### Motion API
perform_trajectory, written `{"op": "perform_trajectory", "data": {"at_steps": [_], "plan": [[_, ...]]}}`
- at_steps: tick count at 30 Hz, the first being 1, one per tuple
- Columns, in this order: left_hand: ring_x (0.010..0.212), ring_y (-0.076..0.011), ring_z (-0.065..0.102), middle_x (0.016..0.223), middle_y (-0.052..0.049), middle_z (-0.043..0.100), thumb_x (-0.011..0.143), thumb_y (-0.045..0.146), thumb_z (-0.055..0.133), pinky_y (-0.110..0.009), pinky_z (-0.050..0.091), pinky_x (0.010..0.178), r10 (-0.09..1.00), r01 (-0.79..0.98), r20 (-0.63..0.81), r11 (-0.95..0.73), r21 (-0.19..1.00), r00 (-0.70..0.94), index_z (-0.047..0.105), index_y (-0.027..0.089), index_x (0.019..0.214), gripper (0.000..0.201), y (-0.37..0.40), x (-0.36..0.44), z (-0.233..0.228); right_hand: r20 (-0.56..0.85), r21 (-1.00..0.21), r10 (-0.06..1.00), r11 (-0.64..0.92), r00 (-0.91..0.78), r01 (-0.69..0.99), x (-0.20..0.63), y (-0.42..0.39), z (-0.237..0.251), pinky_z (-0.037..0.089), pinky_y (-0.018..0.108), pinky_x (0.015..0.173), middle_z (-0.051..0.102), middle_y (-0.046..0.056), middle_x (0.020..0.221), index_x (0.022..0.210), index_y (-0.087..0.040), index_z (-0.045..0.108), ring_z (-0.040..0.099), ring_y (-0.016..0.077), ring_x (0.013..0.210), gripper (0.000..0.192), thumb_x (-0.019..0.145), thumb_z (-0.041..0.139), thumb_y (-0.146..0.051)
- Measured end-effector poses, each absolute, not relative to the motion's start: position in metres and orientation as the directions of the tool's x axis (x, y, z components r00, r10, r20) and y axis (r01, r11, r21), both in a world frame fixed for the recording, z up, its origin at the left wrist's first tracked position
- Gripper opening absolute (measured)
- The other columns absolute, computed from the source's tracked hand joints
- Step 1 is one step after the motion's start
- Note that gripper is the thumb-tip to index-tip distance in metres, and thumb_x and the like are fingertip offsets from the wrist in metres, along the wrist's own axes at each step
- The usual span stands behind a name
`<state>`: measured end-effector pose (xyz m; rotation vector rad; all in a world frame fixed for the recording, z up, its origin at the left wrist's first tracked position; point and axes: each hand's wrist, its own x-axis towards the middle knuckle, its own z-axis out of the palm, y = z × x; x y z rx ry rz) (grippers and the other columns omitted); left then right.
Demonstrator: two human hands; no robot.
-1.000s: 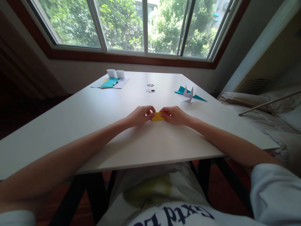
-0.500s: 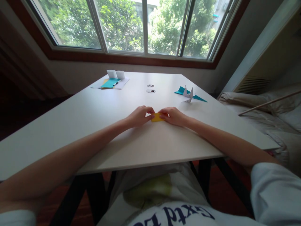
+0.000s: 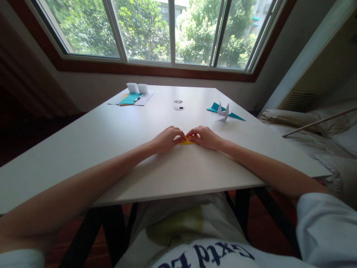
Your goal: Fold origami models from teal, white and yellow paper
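A small piece of folded yellow paper [image 3: 187, 141] is between my two hands, low over the white table. My left hand [image 3: 169, 139] grips its left end, thumb in front and fingers curled behind. At the right end my right hand [image 3: 205, 137] pinches it the same way, and the fingertips of both hands almost meet above the middle. The paper shows as a thin strip, its back part covered by my fingers.
On the white table [image 3: 134, 163], a white folded paper figure [image 3: 223, 112] stands by a teal paper plane [image 3: 237, 117] at right. Far left are teal paper [image 3: 130, 99], a pen [image 3: 138, 99] and white paper boxes [image 3: 142, 88]. Two round discs [image 3: 179, 108] lie mid-table.
My left fingertips have moved right along the paper, closer to my right hand. The yellow paper now looks flatter and narrower than before.
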<state>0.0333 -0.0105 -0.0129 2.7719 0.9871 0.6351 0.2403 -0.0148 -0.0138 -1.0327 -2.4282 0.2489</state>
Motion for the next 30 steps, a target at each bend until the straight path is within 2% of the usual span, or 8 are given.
{"op": "perform_trajectory", "data": {"at_steps": [6,11,21,30], "plan": [[0.089,-0.0176,0.06,0.099,-0.005,0.067,0.085,0.016,0.042,-0.027,0.046,0.076,0.568,0.563,0.319,-0.818,0.117,0.759,0.067,0.02,0.095,0.027,-0.022,0.035,-0.008,0.43,-0.234,0.601,0.795,-0.673,0.56,0.241,-0.014,-0.017,0.045,0.028,0.079,0.069,0.008,0.092,0.09,-0.016,0.071,0.059,0.0166,0.084,0.02,0.084,0.052,-0.019],[0.083,-0.0165,0.064,0.1,-0.003,0.069,0.084,0.012,0.041,-0.027,0.046,0.075,0.51,0.528,0.244,-0.849,-0.012,0.825,0.066,0.023,0.103,0.034,-0.027,0.033,0.001,0.371,-0.173,0.597,0.797,-0.712,0.578,0.241,-0.017,-0.012,0.045,0.028,0.075,0.07,0.008,0.086,0.093,-0.015,0.071,0.06,0.0172,0.081,0.023,0.084,0.05,-0.018],[0.086,-0.0146,0.065,0.11,0.0,0.067,0.081,0.008,0.042,-0.023,0.046,0.075,0.501,0.501,0.166,-0.864,0.043,0.849,0.066,0.03,0.11,0.044,-0.023,0.026,0.009,0.279,-0.127,0.582,0.811,-0.764,0.571,0.245,-0.022,0.0,0.044,0.03,0.079,0.072,0.007,0.089,0.102,-0.018,0.069,0.062,0.0177,0.082,0.026,0.087,0.049,-0.025],[0.088,-0.0168,0.063,0.105,-0.007,0.067,0.083,0.016,0.05,-0.027,0.047,0.081,0.451,0.434,0.212,-0.893,0.121,0.867,0.067,0.023,0.109,0.032,-0.021,0.026,0.005,0.276,-0.136,0.549,0.835,-0.789,0.534,0.247,-0.022,0.001,0.045,0.029,0.076,0.07,0.009,0.09,0.103,-0.016,0.068,0.061,0.0179,0.082,0.027,0.086,0.053,-0.029]]}}
